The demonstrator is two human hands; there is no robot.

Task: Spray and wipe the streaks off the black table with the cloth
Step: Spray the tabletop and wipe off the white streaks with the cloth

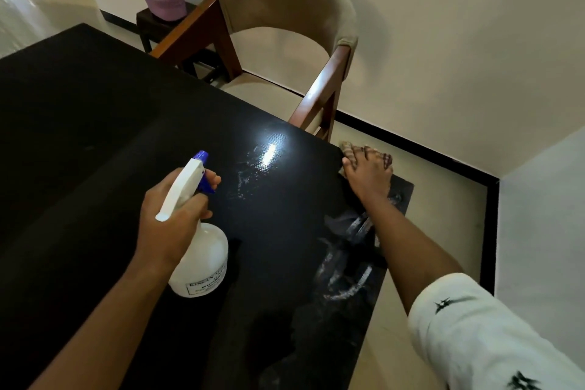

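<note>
The left hand (171, 225) grips a white plastic spray bottle with a blue nozzle (198, 241) above the glossy black table (95, 152), its long axis upright, nozzle aimed away toward pale wet streaks (345, 266). At the far right edge, the right hand (368, 172) presses flat on a striped cloth (351, 149), mostly hidden beneath it.

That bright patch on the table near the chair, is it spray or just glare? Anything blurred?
Head view: the patch is mostly lamp glare on the black table, with faint wet streaks beside it; the right hand on the cloth is motion-blurred, and the chair looks soft.
</note>
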